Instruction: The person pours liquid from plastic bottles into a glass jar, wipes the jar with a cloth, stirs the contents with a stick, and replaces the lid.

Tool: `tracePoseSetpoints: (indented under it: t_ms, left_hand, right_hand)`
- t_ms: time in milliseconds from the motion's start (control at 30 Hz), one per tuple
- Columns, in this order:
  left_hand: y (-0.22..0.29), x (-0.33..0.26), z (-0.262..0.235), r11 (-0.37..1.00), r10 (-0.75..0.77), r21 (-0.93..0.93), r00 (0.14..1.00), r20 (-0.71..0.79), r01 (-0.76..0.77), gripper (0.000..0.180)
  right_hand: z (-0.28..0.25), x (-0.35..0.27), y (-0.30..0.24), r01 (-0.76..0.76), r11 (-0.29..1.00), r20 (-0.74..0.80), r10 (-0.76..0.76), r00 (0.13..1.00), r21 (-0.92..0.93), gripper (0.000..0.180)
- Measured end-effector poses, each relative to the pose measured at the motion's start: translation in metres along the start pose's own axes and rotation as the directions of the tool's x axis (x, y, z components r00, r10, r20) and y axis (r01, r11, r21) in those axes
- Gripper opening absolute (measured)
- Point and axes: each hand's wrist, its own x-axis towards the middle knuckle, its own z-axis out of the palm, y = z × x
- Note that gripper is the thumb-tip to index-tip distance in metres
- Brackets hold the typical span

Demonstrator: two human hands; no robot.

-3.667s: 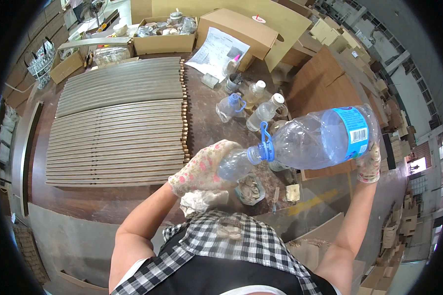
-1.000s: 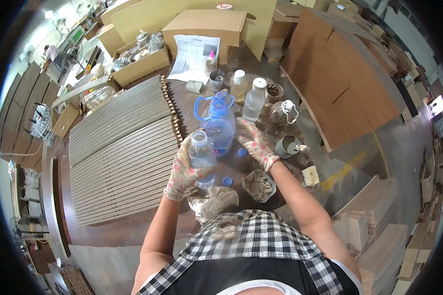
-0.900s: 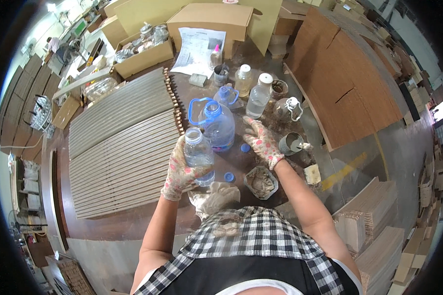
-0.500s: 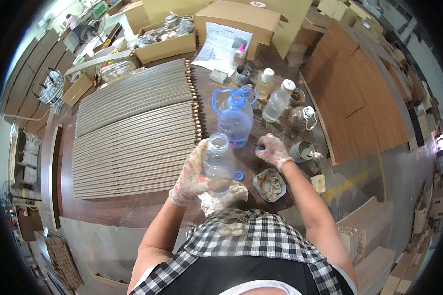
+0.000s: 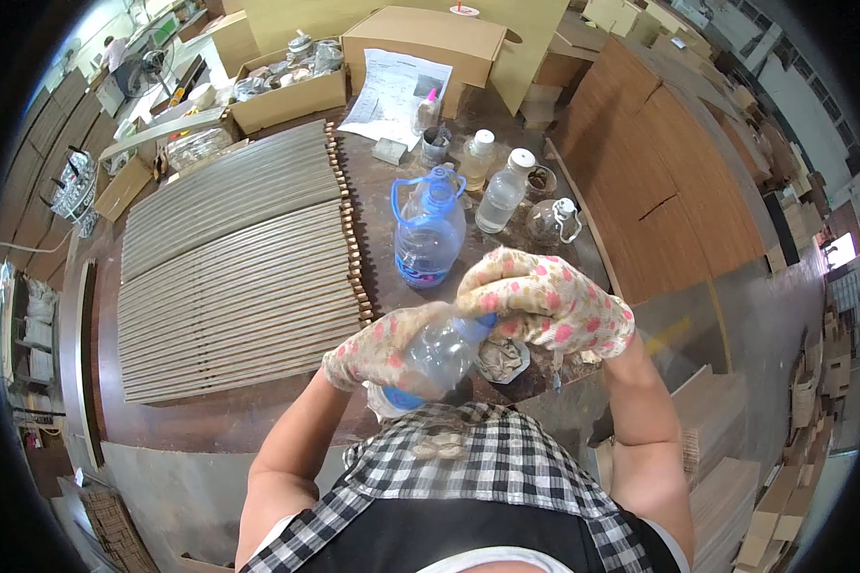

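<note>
- The left hand [image 5: 377, 349], in a spotted glove, was wrapped around the body of a small clear plastic bottle [image 5: 430, 358], fingers curled tight about it, holding it up close to the chest.
- The bottle lay tilted, its base toward the person's checked shirt and its neck pointing up and to the right, straight into the other glove.
- The right hand [image 5: 545, 306] was closed over the bottle's neck end, fingers bunched around the top; a sliver of blue showed at the neck just below the glove, and the cap itself was hidden under the fingers.
- So both hands were on the one bottle, left on the belly and right on the top, the two gloves almost touching.
- Beyond the hands, on the dark brown table [image 5: 373, 205], stood a large clear jug with a blue handle [image 5: 430, 234], upright and well clear of both gloves.
- Behind it stood two smaller white-capped bottles [image 5: 502, 189] side by side, with a small glass jar [image 5: 549, 222] just to their right.
- To the left, rows of thin wooden slats [image 5: 229, 267] covered the table.
- At the far edge sat cardboard boxes [image 5: 420, 38] with a printed sheet of paper [image 5: 392, 91].
</note>
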Motion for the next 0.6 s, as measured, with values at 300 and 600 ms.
tracePoseSetpoints:
  t_ms: [300,600]
  left_hand:
    - [0.007,0.000,0.012,0.993,-0.002,0.121,0.997,-0.077,0.011,0.082]
    - [0.007,0.022,0.020,0.955,0.188,0.243,0.981,-0.050,-0.171,0.089]
  right_hand:
    - [0.038,-0.016,-0.010,-0.349,0.921,-0.283,0.293,0.913,-0.172,0.039]
    - [0.026,-0.023,-0.021,-0.341,0.936,-0.274,0.308,0.911,-0.083,0.044]
